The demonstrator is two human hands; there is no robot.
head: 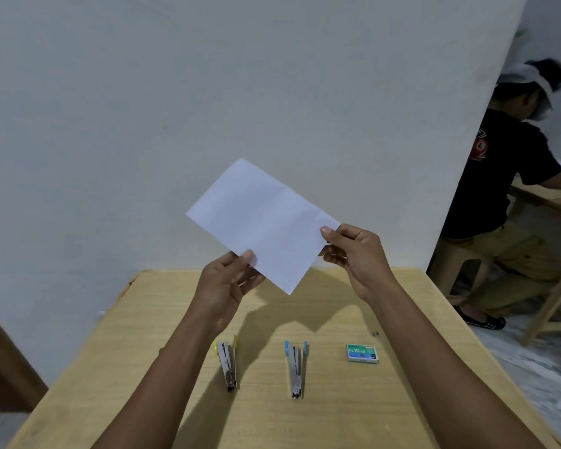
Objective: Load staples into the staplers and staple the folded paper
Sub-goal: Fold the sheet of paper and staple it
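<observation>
I hold a white folded paper (263, 222) up in the air above the wooden table (402, 400). My left hand (227, 283) pinches its lower left edge and my right hand (353, 254) pinches its right corner. On the table below lie two metal staplers: one with yellow trim (228, 364) under my left forearm, and one with blue trim (296, 369) in the middle. A small green staple box (362, 353) rests to the right of the blue-trimmed stapler.
A white wall rises directly behind the table. At the right, another person (512, 202) in a black shirt sits on a stool at a second wooden table. A tiny dark bit (375, 333) lies on the table beyond the staple box.
</observation>
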